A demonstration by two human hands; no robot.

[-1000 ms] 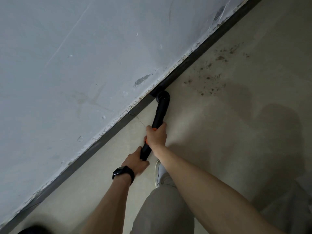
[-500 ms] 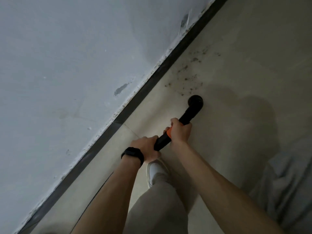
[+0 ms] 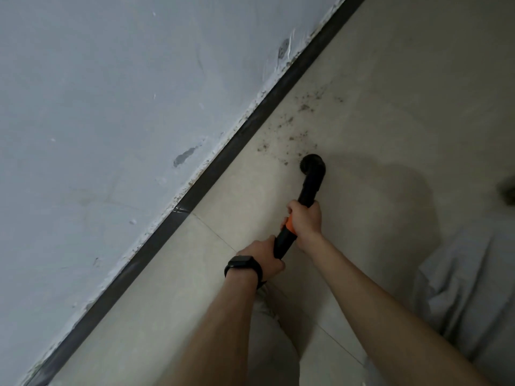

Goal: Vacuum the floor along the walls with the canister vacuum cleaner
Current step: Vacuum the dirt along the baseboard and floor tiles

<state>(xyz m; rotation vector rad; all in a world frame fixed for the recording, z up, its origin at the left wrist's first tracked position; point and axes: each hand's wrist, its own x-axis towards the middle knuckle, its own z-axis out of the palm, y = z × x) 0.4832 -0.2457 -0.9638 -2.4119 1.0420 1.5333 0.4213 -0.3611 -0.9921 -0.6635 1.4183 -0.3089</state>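
Note:
A black vacuum wand (image 3: 308, 190) with an orange collar runs from my hands to a round black nozzle (image 3: 312, 163) on the beige tiled floor (image 3: 390, 112). The nozzle sits at the near edge of a patch of dark dirt specks (image 3: 295, 126), a little away from the dark skirting (image 3: 250, 129). My right hand (image 3: 305, 220) grips the wand just above the orange collar. My left hand (image 3: 262, 257), with a black watch on the wrist, grips the wand lower down. The canister is out of view.
A scuffed white wall (image 3: 125, 107) fills the left half, meeting the floor at the dark skirting that runs diagonally. My trouser leg (image 3: 267, 344) is below my arms. Grey cloth (image 3: 468, 288) lies at the right edge.
The nozzle left the skirting a second ago and swung right onto open floor. Since then it has edged to the near border of the dirt patch. Both hands kept their grip.

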